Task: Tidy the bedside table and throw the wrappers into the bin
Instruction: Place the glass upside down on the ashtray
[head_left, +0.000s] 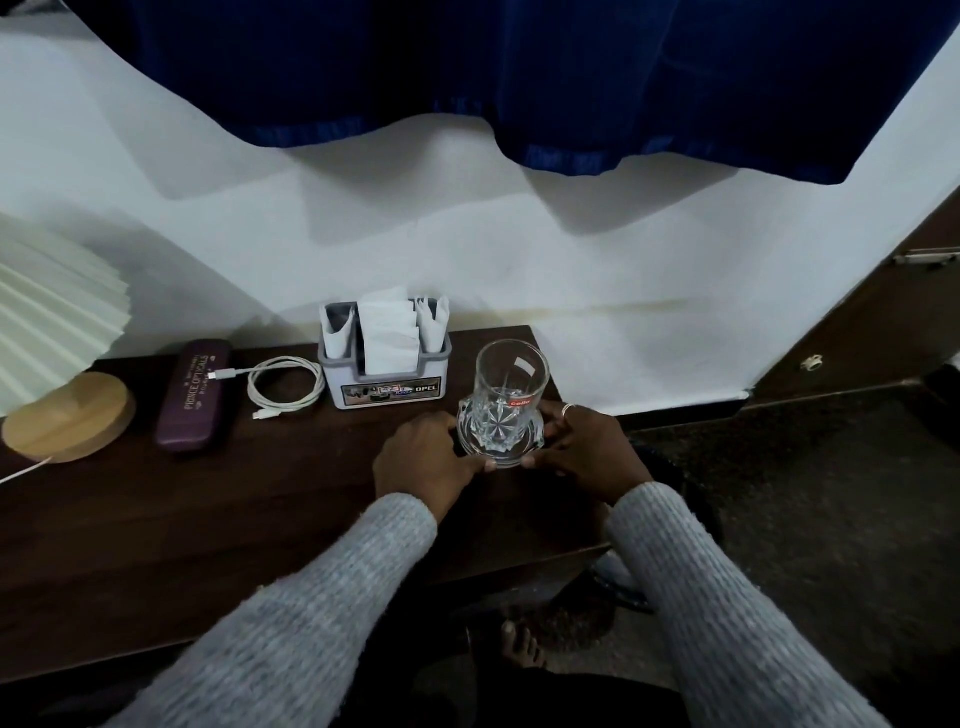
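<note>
A clear drinking glass (511, 387) with a red label stands upright on a clear glass coaster (502, 453) near the right end of the dark wooden bedside table (208, 519). My left hand (423, 457) holds the coaster's left rim with curled fingers, thumb at its front edge. My right hand (587, 449), a ring on one finger, grips the coaster's right rim the same way. Behind the glass a grey plastic holder (387, 382) keeps several white paper pieces upright. No bin is in view.
A purple spectacle case (195, 397) lies left of a coiled white charging cable (283, 387). A lamp with a round wooden base (70, 415) and pleated shade (52, 306) fills the left end. A white wall and blue curtain (519, 78) stand behind; dark floor (805, 493) lies to the right.
</note>
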